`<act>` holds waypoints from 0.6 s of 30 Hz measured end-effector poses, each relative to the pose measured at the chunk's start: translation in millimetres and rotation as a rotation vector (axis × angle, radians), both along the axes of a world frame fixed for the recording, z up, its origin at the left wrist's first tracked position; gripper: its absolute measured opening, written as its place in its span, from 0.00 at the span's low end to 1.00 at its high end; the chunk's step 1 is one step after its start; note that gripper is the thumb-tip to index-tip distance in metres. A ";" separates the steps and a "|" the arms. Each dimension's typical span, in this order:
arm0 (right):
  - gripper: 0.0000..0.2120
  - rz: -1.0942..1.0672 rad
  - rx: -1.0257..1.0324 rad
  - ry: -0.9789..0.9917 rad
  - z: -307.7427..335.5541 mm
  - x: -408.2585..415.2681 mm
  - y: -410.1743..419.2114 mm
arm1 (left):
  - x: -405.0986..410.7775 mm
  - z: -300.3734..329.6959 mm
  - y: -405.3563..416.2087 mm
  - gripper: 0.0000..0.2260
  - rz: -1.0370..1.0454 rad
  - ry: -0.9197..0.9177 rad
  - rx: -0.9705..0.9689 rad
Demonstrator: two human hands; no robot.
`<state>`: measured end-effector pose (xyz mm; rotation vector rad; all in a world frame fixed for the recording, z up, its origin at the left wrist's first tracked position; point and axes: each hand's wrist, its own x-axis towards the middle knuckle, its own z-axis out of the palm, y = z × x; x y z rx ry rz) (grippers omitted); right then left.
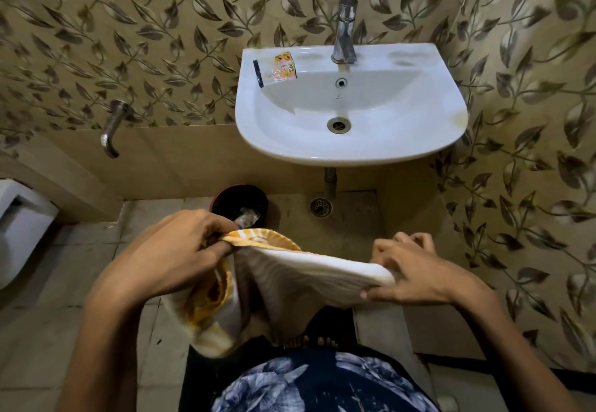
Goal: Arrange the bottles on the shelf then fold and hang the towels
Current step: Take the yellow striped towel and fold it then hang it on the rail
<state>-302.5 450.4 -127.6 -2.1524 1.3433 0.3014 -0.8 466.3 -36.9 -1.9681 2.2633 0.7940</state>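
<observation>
One towel [290, 286] stretches between two hands: left [180, 250], right [416, 269]. Beyond the fingers I count one sink [403, 141] with one tap [345, 29] and one packet [277, 68], one wall spout [113, 128], one bin [238, 202], one floor drain [321, 207].

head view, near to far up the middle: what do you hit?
Floral garment → towel held between both hands → dark bin → sink → faucet → leaf-patterned wall.
</observation>
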 end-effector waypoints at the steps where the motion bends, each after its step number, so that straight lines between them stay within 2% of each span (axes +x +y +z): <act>1: 0.16 0.011 0.044 -0.079 0.3 0.1 1.0 | -0.3 0.2 0.2 0.13 0.000 -0.006 -0.009; 3: 0.17 -0.014 0.176 -0.271 1.9 5.4 3.6 | -1.3 -0.4 1.1 0.11 0.005 0.004 -0.020; 5: 0.12 -0.028 0.299 -0.516 1.5 15.4 5.1 | -4.7 1.3 1.9 0.09 0.004 0.022 -0.010; 7: 0.10 -0.015 0.302 -0.637 -3.3 26.3 5.3 | -8.0 4.2 2.2 0.14 -0.018 0.031 -0.007; 9: 0.09 0.001 0.263 -0.654 -10.4 37.4 4.6 | -9.0 6.7 2.5 0.19 -0.040 0.052 -0.011; 12: 0.08 0.012 0.211 -0.675 -18.2 52.2 2.8 | -9.2 12.0 3.1 0.19 -0.052 0.084 0.000; 15: 0.12 0.013 0.131 -0.554 -31.8 60.6 -0.3 | -9.0 16.9 5.3 0.19 -0.056 0.140 -0.010; 18: 0.09 -0.066 -0.021 -0.422 -41.9 67.1 0.6 | -7.0 15.5 5.8 0.20 -0.076 0.184 -0.032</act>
